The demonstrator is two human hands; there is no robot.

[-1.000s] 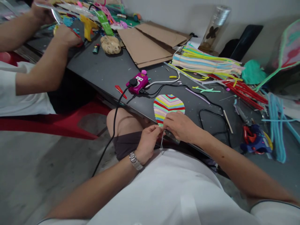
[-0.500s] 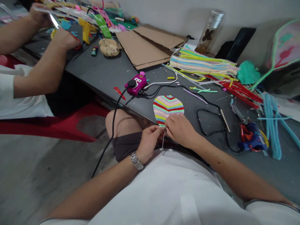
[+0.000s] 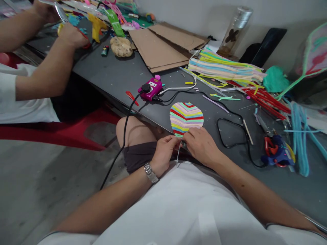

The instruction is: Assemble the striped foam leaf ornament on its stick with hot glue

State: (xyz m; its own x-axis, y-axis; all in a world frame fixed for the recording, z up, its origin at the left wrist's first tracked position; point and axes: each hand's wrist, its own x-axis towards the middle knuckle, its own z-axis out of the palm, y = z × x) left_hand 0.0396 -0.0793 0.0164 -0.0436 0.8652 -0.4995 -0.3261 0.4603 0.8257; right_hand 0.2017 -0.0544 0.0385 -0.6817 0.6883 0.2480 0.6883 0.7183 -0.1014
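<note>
A rounded, fan-shaped piece of striped pipe cleaners (image 3: 187,115), in red, yellow, pink, blue and green chevrons, lies at the table's front edge. My left hand (image 3: 165,152) pinches its narrow lower end between thumb and forefinger. Curled over its lower right edge, my right hand (image 3: 201,145) is closed close beside the left one, and its fingertips are partly hidden. A thin wire stem (image 3: 178,156) hangs down between both hands toward my white shirt.
Behind the piece sit a magenta power socket (image 3: 150,89) and black cord. A pipe-cleaner bundle (image 3: 224,66), cardboard (image 3: 160,51) and a blue glue gun (image 3: 278,151) lie around. At left, a co-worker's hand (image 3: 73,35) holds red-handled scissors near clear plastic.
The view has shifted slightly. My right hand has slid a little down the piece toward its narrow end. The co-worker's scissors hand has moved slightly at the plastic.
</note>
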